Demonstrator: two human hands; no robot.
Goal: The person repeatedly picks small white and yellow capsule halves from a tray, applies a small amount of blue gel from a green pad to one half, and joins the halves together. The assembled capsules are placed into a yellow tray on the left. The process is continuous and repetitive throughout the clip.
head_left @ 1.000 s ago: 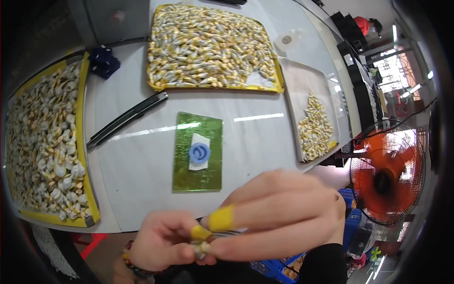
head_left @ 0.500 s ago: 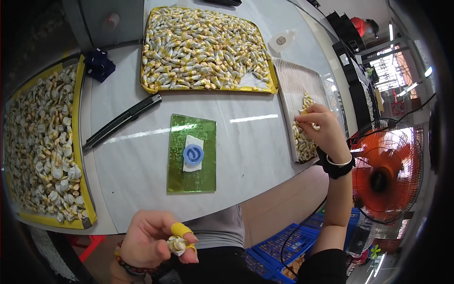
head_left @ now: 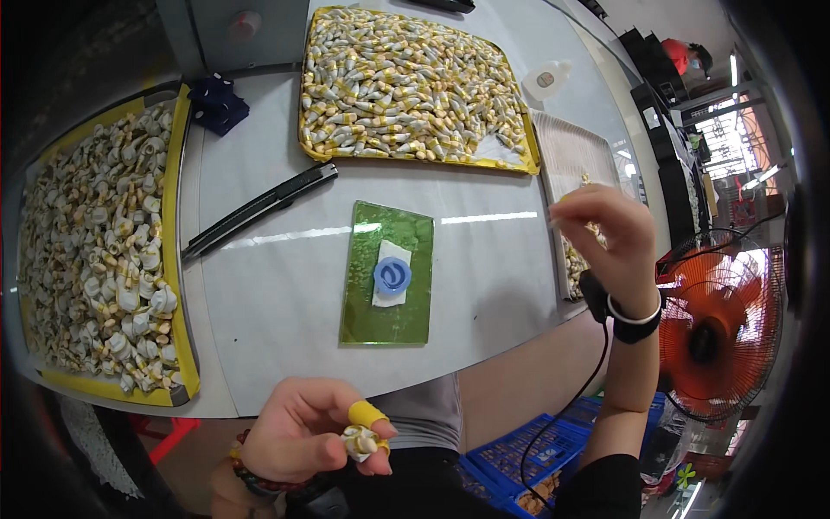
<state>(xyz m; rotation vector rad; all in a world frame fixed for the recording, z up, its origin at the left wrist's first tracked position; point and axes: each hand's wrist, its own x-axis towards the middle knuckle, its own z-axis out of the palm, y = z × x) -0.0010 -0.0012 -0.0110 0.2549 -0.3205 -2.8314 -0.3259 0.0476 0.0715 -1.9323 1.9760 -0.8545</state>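
Low in front of me, my left hand [head_left: 316,432] pinches a small white, knobbly piece with pale yellow parts [head_left: 361,443] between thumb and fingers. A yellow sleeve [head_left: 367,414] covers one of its fingers. My right hand [head_left: 609,229] is raised over the near part of a pale, ribbed tray [head_left: 575,138], its thumb and fingertips close together. Whatever they hold, if anything, is too small to make out. Small white-and-yellow pieces [head_left: 572,264] lie in that tray, partly hidden by the hand. Between my hands a green rectangular mat [head_left: 367,324] carries a white pad and a round blue cap-like piece [head_left: 392,276].
A large yellow-edged tray [head_left: 421,163] of grey-and-yellow tapered pieces is at the back. Another yellow-edged tray [head_left: 183,363] of whitish pieces stands left. A black bar [head_left: 259,209], dark cloth [head_left: 218,104] and white bottle [head_left: 546,80] lie on the table. An orange fan [head_left: 711,337] stands right.
My right hand has lifted from the pieces in the pale tray, toward me. My left hand keeps its pinch on the white piece. The whole view has shifted.
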